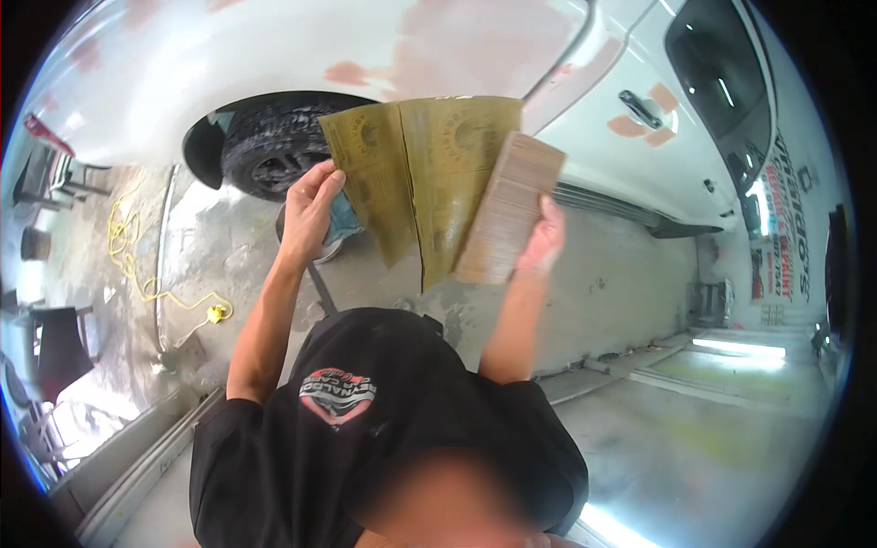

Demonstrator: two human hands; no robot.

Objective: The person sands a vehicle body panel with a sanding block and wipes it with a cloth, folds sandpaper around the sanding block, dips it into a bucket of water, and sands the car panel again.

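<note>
My left hand [311, 208] pinches the left edge of a creased sheet of sandpaper [448, 164], whose yellow-brown printed backing faces me. The sheet is partly split or folded down the middle and hangs in front of the car. In my right hand [545, 236] is a flat wooden block [513, 205], tilted, with its upper left side against the sheet's right part. The fingers behind the block are hidden, so I cannot see whether they also touch the paper.
Ahead stands a white car [274, 50] with sanded, pinkish patches, a black wheel [269, 151] and a door handle [641, 110]. A yellow cord [128, 260] lies on the floor at left, near a dark chair [59, 347]. A lettered wall [786, 219] is at right.
</note>
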